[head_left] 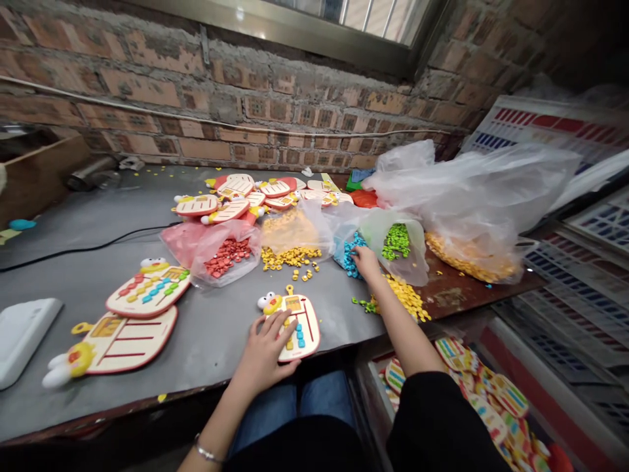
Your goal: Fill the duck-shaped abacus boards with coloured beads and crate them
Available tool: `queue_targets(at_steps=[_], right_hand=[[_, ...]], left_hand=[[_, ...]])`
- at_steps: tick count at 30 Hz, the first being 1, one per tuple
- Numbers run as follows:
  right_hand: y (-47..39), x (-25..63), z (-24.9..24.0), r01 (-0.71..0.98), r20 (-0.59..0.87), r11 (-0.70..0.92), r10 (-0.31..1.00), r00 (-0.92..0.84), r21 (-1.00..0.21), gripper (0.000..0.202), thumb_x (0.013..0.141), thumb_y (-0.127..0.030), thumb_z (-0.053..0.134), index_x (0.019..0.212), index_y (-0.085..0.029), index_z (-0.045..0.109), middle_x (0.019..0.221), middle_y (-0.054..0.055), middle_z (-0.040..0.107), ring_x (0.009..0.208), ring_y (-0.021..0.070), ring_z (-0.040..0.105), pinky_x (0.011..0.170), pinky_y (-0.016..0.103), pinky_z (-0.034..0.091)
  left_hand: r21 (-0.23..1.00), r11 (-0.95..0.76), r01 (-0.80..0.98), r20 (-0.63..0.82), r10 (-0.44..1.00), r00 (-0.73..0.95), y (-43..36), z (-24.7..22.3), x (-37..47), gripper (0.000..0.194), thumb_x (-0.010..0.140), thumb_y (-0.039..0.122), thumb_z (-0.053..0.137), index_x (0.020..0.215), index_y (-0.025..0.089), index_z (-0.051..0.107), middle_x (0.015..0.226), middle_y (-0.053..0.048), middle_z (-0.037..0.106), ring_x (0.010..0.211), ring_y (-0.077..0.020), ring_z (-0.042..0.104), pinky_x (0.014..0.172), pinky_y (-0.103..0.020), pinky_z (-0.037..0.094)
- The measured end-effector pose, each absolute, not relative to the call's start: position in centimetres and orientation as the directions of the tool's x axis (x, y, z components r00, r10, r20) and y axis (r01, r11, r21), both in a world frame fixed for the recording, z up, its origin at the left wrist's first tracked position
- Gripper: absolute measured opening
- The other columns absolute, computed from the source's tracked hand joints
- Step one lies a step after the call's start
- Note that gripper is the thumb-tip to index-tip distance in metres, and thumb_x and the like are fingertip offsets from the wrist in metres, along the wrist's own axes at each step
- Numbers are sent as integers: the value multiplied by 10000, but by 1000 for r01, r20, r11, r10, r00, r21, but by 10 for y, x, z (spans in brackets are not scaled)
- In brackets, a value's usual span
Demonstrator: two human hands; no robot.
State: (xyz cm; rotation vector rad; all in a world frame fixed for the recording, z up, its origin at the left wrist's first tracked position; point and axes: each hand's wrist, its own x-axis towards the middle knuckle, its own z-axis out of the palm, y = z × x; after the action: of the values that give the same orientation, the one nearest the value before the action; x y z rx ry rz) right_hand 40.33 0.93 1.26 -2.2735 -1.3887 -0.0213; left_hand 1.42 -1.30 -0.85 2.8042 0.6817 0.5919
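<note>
My left hand (pixel 268 344) rests over a duck-headed toy board (pixel 308 324), its fingers across the face and its thumb at the near edge, holding it on the table. Blue and yellow beads sit in rows on that board; my fingers hide part of it. My right hand (pixel 366 262) reaches into a bag of blue beads (pixel 352 252), its fingertips pinched together at the beads. Left of it lie yellow-orange beads (pixel 289 257) and a bag of red beads (pixel 228 257). Green beads (pixel 396 241) fill the bag to its right.
Loose yellow beads (pixel 405 296) lie under my right forearm. Stacked toy boards (pixel 233 208) stand at the back by the brick wall. Two more boards (pixel 132 334) overlap at left, near a white box (pixel 24 337). A crate (pixel 496 347) of boards is below right.
</note>
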Motion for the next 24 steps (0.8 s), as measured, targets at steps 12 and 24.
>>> queue_targets(at_steps=[12, 24], right_hand=[[-22, 335, 3, 411, 221, -110, 704, 675, -905, 293, 688, -230, 514, 901, -143, 695, 763, 49, 625, 622, 169, 535, 632, 319, 467], [-43, 246, 1, 373, 237, 100, 908, 344, -922, 176, 825, -291, 602, 926, -204, 715, 959, 73, 660, 880, 193, 628, 771, 337, 538]], left_hand=[[317, -864, 391, 307, 483, 820, -13, -9, 13, 641, 781, 447, 610, 1376, 265, 458, 1492, -81, 402, 1324, -291, 394, 1068, -479, 233], [331, -857, 396, 276, 489, 828, -12, -7, 13, 626, 784, 425, 608, 1369, 254, 469, 1489, -86, 405, 1337, -299, 378, 1074, -483, 235]])
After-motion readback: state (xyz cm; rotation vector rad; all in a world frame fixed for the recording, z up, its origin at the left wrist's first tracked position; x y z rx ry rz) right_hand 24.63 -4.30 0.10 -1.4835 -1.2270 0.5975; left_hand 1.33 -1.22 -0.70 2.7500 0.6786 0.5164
